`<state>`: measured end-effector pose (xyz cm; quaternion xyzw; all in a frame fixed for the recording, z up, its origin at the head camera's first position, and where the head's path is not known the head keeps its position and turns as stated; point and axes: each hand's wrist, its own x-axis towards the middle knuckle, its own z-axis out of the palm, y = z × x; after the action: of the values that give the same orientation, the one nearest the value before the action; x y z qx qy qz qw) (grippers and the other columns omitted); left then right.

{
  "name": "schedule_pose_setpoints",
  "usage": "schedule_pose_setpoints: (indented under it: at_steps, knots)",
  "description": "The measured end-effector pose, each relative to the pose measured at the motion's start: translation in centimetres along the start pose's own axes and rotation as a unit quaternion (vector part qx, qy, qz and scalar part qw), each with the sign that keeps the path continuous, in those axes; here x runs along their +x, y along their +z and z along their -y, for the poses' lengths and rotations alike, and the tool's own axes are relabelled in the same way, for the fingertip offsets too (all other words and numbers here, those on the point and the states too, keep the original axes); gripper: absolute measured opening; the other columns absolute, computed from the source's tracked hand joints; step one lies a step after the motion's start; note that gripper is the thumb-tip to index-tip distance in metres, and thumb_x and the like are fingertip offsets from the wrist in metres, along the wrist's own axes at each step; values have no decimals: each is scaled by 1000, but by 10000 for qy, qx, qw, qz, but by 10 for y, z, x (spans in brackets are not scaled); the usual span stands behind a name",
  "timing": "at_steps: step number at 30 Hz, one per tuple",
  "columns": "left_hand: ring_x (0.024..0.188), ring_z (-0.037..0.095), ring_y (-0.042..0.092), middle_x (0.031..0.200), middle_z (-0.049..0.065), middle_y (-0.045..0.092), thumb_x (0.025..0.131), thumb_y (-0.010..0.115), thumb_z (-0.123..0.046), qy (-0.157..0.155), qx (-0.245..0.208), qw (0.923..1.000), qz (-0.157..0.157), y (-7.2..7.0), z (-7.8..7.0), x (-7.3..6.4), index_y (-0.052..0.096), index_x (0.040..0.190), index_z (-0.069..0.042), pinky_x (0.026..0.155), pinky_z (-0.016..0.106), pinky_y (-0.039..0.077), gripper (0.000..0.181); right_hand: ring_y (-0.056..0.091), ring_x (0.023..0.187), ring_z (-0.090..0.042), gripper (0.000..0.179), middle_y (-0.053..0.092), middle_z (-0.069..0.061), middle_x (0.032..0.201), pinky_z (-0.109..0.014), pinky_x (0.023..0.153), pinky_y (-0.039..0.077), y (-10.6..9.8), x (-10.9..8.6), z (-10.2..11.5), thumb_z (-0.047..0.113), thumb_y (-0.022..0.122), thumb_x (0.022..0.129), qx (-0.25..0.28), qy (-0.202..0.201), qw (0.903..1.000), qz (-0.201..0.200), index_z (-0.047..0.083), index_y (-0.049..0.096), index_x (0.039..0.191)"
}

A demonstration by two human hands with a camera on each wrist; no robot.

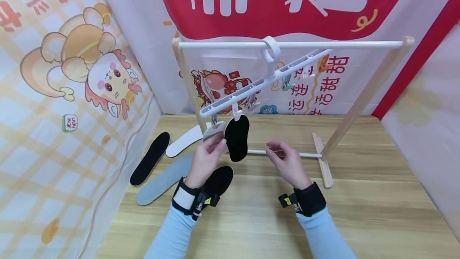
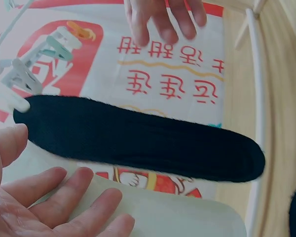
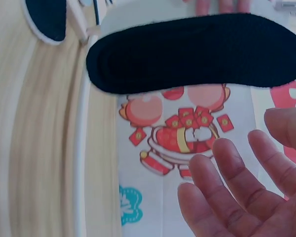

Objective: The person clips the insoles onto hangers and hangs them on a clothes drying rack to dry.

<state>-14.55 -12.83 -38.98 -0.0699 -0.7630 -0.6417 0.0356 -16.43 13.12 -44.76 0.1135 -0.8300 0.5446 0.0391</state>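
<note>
A black insole (image 1: 238, 138) hangs from a clip of a white clip hanger (image 1: 248, 89). Beside it, at the hanger's left end, hangs a pale insole (image 1: 213, 131). My left hand (image 1: 205, 161) is at the pale insole; in the left wrist view its extended fingers (image 2: 96, 212) lie over that insole, and whether they press it I cannot tell. The thumb is near the top of the black insole (image 2: 138, 138), apart from the clip. To the right, my right hand (image 1: 287, 163) is raised with relaxed fingers, holding nothing. The right wrist view shows its spread fingers (image 3: 232, 168) apart from the black insole.
The hanger hooks over a white rail (image 1: 345, 44) of a wooden-legged rack. More clips (image 1: 287, 83) dangle on its right half. On the wooden table lie a black insole (image 1: 150, 159), a white insole (image 1: 185, 141), a grey insole (image 1: 165, 179) and another black insole (image 1: 219, 181).
</note>
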Motion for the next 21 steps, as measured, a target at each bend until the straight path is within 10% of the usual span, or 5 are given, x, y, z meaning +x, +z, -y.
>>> schedule_pose_setpoints:
  at_steps: [12,21]
  knots:
    - [117,27,60,131,14,62,100,61,-28,-388,482,9978,-255,-22,75,-19,61,133,-2,99,45,48,42,64,98,-24,25,66,-11,112,-43,85,53,-22,-34,-18,17,62,99,-579,489,9971,-57,5,64,121]
    - [112,29,63,123,18,66,100,62,-22,-594,754,9947,-357,-33,90,-43,62,129,2,97,46,49,37,64,95,-22,23,67,-10,110,-33,81,54,-30,-59,-34,14,62,99,-851,447,9953,-144,4,65,120]
